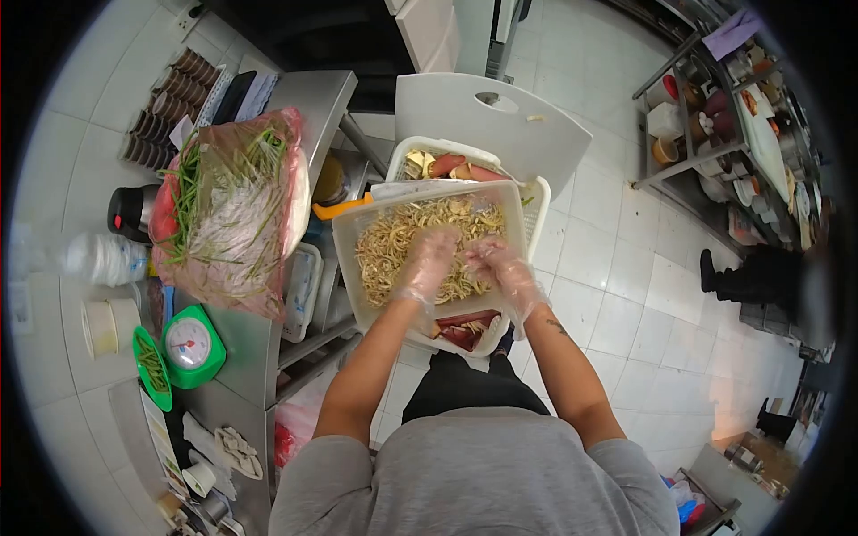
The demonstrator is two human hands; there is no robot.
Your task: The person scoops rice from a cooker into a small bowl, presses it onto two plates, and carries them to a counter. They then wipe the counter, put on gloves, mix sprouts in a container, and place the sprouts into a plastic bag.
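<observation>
Beside the steel bench (239,335), over a white basket (537,210), a translucent tub (347,259) holds a spread of pale shredded strips (384,255), and among these I have my gloved left hand (433,257) and right hand (502,272), fingers bent downward, though whether either grips any strips I cannot tell.

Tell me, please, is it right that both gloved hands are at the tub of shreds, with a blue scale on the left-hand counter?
The scale is green, not blue, as the head view shows; it does stand on the counter, and the gloved left hand and right hand are at the tub.
</observation>
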